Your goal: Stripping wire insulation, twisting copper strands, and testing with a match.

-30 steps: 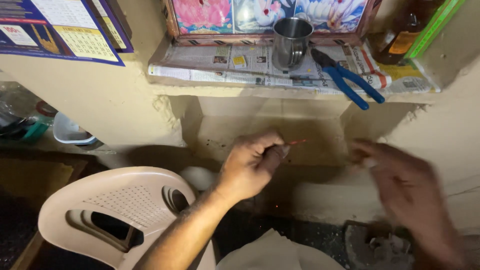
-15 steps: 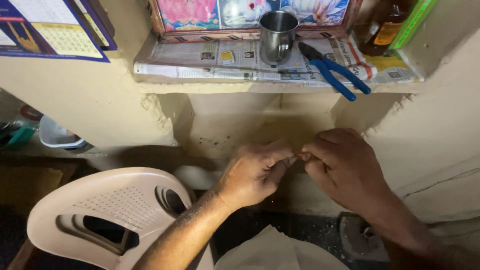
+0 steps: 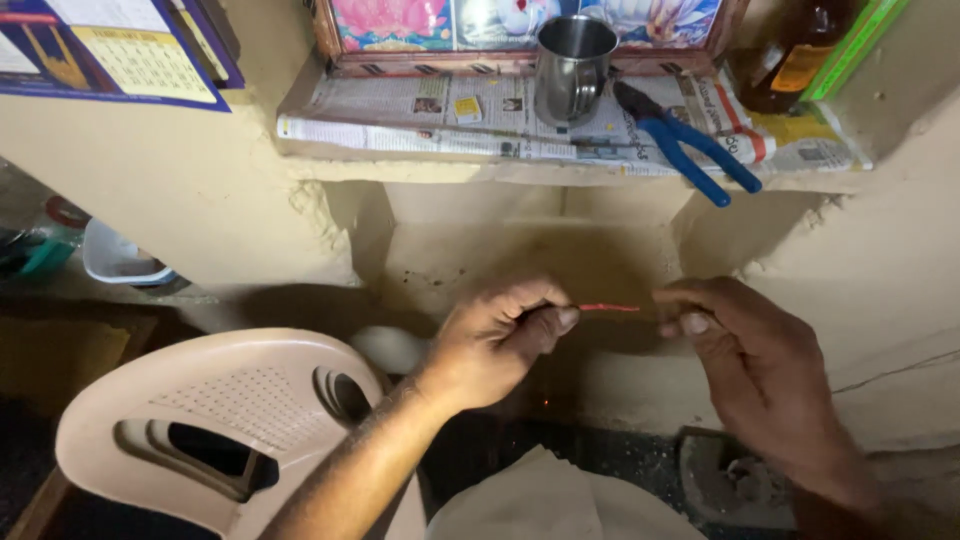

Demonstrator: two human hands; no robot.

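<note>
My left hand (image 3: 497, 340) pinches one end of a thin red wire (image 3: 608, 308) between thumb and forefinger. The wire sticks out to the right, level, toward my right hand (image 3: 745, 360). My right hand's fingertips are pinched together just past the wire's free end; I cannot tell whether they touch it. Both hands hover in front of a plastered wall recess, below a shelf.
On the newspaper-lined shelf (image 3: 420, 125) stand a steel cup (image 3: 572, 68), blue-handled pliers (image 3: 690, 145) and a brown bottle (image 3: 795, 55). A beige plastic chair (image 3: 215, 420) is at lower left. A calendar (image 3: 110, 50) hangs at upper left. A white tub (image 3: 120, 260) sits left.
My hands were together half a second ago; now they have drawn apart, with the red wire showing between them. The view has shifted slightly.
</note>
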